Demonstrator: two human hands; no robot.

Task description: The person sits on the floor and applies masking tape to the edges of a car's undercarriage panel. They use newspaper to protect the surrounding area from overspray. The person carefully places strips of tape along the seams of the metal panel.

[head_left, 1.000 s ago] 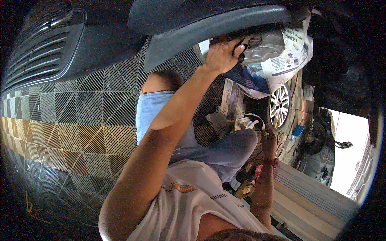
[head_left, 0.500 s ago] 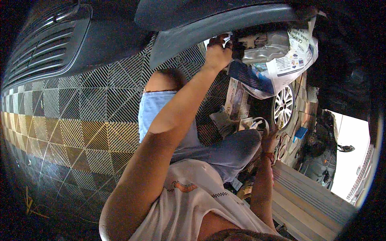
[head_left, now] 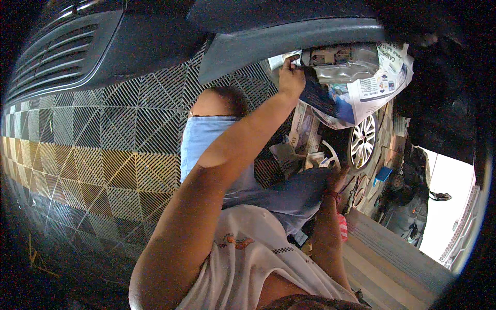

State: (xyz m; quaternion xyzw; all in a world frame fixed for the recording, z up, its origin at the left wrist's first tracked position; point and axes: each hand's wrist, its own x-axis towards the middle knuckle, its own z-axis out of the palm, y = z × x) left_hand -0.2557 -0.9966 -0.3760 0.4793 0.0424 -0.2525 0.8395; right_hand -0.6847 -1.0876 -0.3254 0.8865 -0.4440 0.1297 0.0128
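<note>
My left hand (head_left: 292, 81) reaches up under the dark car body panel (head_left: 289, 44). Its fingertips are bent together at the edge of a white sheet (head_left: 279, 60); any small thing between them is hidden. Right beside it sits a silvery metal part (head_left: 346, 71), possibly a brake caliper, with newspaper (head_left: 369, 93) wrapped around its lower and right sides. My right hand (head_left: 338, 180) is low beside my bent knee, near the loose alloy wheel (head_left: 363, 140). Its fingers are mostly out of sight, so their grip does not show.
A slatted car grille (head_left: 57, 51) fills the upper left. Grey and yellow interlocking floor tiles (head_left: 111, 168) stretch below it. Near the wheel lie newspaper sheets (head_left: 305, 126), a white curved strip (head_left: 330, 153) and a blue object (head_left: 383, 174). A ridged step (head_left: 392, 253) stands at lower right.
My left hand has shifted slightly down from the panel's edge, showing more of its fingers. My right hand has drawn slightly back toward my knee. The whole view has shifted a little.
</note>
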